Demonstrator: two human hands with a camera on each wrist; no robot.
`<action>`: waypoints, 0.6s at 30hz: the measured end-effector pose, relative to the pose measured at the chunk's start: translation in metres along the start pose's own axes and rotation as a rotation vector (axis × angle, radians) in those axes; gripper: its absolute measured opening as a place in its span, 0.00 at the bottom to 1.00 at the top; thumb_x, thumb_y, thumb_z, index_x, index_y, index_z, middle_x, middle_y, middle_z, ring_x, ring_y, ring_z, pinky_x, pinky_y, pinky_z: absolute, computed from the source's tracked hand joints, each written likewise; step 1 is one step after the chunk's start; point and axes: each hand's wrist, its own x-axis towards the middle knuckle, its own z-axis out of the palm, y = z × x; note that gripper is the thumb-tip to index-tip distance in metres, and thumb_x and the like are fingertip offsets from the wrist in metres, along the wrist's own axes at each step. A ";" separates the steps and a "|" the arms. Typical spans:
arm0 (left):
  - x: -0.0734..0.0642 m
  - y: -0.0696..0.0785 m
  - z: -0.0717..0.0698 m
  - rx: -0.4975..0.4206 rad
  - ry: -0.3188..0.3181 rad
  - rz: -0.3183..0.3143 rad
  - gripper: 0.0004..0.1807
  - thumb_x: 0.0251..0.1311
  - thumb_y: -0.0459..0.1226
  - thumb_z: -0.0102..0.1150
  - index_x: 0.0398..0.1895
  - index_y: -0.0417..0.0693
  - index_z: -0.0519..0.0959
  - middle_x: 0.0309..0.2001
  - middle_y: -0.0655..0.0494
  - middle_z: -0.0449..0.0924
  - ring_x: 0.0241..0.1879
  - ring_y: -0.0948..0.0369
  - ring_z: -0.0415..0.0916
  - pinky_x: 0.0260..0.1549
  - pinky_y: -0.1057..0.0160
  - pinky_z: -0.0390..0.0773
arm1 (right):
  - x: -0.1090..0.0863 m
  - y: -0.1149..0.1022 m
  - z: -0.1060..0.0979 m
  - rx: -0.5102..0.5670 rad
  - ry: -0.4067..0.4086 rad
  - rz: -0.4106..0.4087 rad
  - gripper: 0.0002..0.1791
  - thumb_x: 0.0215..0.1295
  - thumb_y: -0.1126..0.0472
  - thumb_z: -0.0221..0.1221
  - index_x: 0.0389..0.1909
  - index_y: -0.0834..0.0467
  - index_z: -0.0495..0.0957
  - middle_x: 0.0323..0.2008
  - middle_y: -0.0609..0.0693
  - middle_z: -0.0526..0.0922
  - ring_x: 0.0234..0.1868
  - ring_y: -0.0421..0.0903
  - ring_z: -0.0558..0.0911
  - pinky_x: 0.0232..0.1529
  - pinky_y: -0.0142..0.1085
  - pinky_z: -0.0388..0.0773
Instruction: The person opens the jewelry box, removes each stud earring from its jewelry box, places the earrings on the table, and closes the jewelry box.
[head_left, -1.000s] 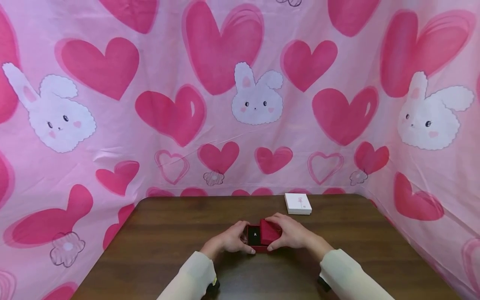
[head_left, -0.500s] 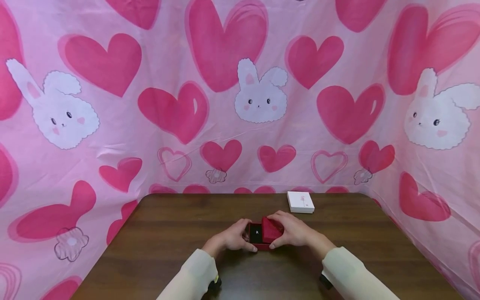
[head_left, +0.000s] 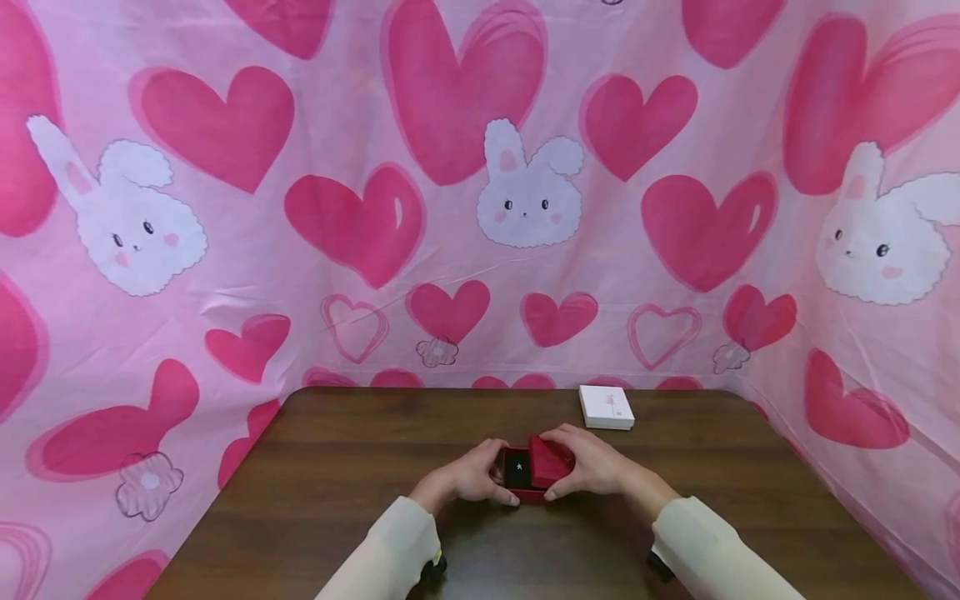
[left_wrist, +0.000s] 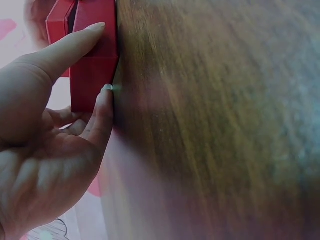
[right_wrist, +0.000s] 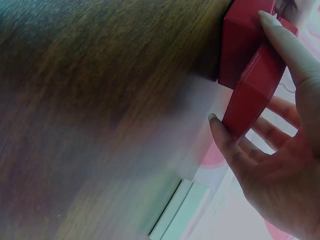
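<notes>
A small red jewelry box (left_wrist: pixel 93 82) sits on the table in front of me, its black insert (head_left: pixel 516 481) showing at the left with a tiny silvery piece (head_left: pixel 519 467) on it. My left hand (head_left: pixel 475 475) grips the box's left end, thumb along the near side. The red lid (right_wrist: pixel 254 92) stands tilted at the right end, covering part of the box in the head view. My right hand (head_left: pixel 596 463) holds this lid, its thumb on the near side and its fingers round the far side. Whether a hinge joins lid and box cannot be told.
A flat white box (head_left: pixel 606 407) with pink print lies near the back edge of the brown wooden table (head_left: pixel 360 433), beyond my right hand. Pink cloth (head_left: pixel 360 333) with hearts and rabbits hangs behind and at both sides.
The head view has shifted slightly, so everything sits a little further right in it. Both hands keep their hold on the box and lid; no other clear movement shows.
</notes>
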 end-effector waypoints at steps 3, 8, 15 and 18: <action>0.000 0.000 0.000 -0.004 -0.001 -0.014 0.34 0.50 0.36 0.80 0.59 0.47 0.71 0.45 0.54 0.70 0.44 0.58 0.70 0.47 0.59 0.75 | -0.002 0.001 0.000 0.009 0.005 0.012 0.45 0.47 0.44 0.78 0.65 0.57 0.73 0.54 0.48 0.77 0.51 0.47 0.75 0.47 0.42 0.79; 0.001 0.001 0.000 0.002 0.004 -0.016 0.34 0.50 0.36 0.80 0.59 0.47 0.71 0.45 0.54 0.70 0.44 0.58 0.70 0.46 0.59 0.75 | -0.005 0.003 -0.001 0.012 0.016 0.029 0.46 0.47 0.44 0.78 0.66 0.57 0.73 0.55 0.49 0.77 0.52 0.48 0.76 0.49 0.43 0.79; 0.001 0.001 0.000 0.009 0.008 -0.019 0.35 0.49 0.36 0.81 0.58 0.47 0.71 0.45 0.54 0.69 0.44 0.57 0.69 0.46 0.58 0.74 | -0.006 0.003 -0.002 0.024 0.010 0.037 0.46 0.46 0.46 0.79 0.66 0.58 0.72 0.56 0.49 0.77 0.53 0.48 0.75 0.49 0.45 0.79; 0.000 0.001 0.000 0.016 0.008 -0.022 0.34 0.49 0.36 0.81 0.58 0.47 0.71 0.45 0.54 0.69 0.45 0.57 0.69 0.46 0.58 0.73 | -0.006 0.004 -0.003 0.017 0.004 0.036 0.46 0.46 0.47 0.79 0.66 0.58 0.72 0.55 0.49 0.76 0.53 0.48 0.75 0.49 0.44 0.79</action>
